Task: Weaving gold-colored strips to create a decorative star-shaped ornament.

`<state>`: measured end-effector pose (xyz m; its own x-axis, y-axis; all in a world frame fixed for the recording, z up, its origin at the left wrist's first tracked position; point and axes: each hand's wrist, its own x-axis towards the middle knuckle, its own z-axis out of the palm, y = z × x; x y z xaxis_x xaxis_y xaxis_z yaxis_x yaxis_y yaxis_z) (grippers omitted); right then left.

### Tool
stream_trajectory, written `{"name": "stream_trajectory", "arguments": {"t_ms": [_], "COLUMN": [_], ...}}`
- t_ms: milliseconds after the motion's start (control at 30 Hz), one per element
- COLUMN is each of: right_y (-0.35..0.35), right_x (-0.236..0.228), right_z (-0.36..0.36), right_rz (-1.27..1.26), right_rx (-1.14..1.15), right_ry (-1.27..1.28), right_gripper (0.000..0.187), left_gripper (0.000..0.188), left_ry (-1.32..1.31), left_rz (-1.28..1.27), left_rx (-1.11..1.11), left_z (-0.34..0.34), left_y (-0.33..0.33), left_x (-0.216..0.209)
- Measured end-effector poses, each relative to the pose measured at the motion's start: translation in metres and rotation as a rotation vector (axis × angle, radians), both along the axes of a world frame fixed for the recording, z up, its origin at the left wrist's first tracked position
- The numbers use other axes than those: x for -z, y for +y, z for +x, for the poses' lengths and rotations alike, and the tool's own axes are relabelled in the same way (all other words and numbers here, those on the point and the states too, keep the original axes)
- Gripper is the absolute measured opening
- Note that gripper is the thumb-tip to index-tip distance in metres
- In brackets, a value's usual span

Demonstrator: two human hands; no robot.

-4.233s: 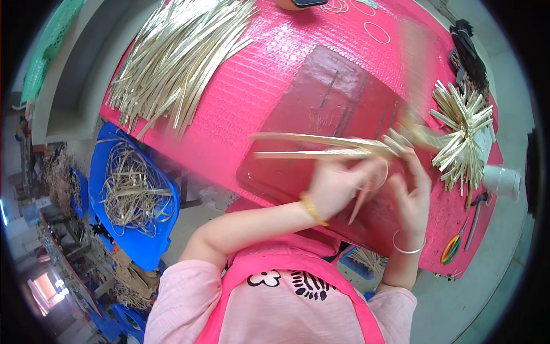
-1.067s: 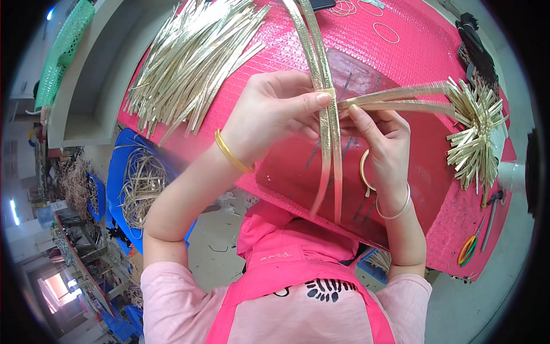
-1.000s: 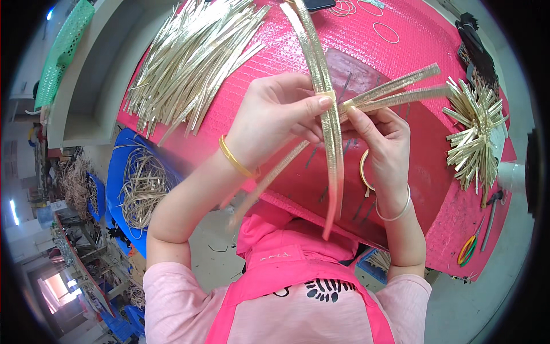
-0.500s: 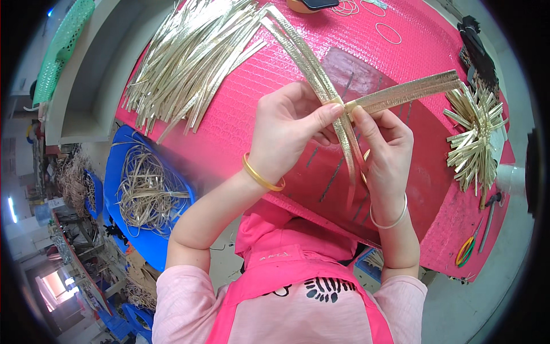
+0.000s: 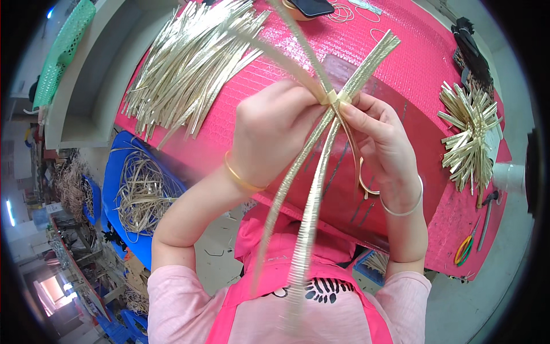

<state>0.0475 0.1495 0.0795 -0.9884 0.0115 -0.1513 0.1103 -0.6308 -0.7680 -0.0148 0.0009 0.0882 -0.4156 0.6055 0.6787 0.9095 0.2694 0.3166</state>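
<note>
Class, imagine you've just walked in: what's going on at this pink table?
A person's left hand and right hand pinch crossing gold strips close together, over a dark red board on a pink table. The loose ends splay out, some blurred. A pile of similar strips lies beyond the left hand, and a splayed gold bundle on the right.

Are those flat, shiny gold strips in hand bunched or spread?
Spread: the held gold strips splay different ways from between left hand and right hand.
</note>
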Motion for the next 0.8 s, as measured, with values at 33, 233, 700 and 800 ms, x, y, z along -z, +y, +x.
{"name": "stream_trajectory", "arguments": {"t_ms": [33, 233, 700, 800], "right_y": [-0.002, -0.009, -0.002, 0.001], "right_x": [0.001, -0.004, 0.011, 0.010], "right_z": [0.000, 0.002, -0.008, -0.007], "right_rz": [0.106, 0.698, 0.417, 0.535], "right_rx": [0.061, 0.230, 0.036, 0.068], "right_ry": [0.002, 0.074, 0.048, 0.080], "right_gripper": [0.017, 0.014, 0.018, 0.012], "left_gripper": [0.015, 0.015, 0.011, 0.010], "left_ry": [-0.555, -1.334, -0.768, -0.703], "left_rz": [0.149, 0.511, 0.209, 0.141], "left_rx": [0.067, 0.080, -0.059, -0.077], "left_z": [0.005, 0.012, 0.007, 0.008], "left_y": [0.001, 0.007, 0.004, 0.000], "left_x": [-0.002, 0.007, 0.008, 0.002]}}
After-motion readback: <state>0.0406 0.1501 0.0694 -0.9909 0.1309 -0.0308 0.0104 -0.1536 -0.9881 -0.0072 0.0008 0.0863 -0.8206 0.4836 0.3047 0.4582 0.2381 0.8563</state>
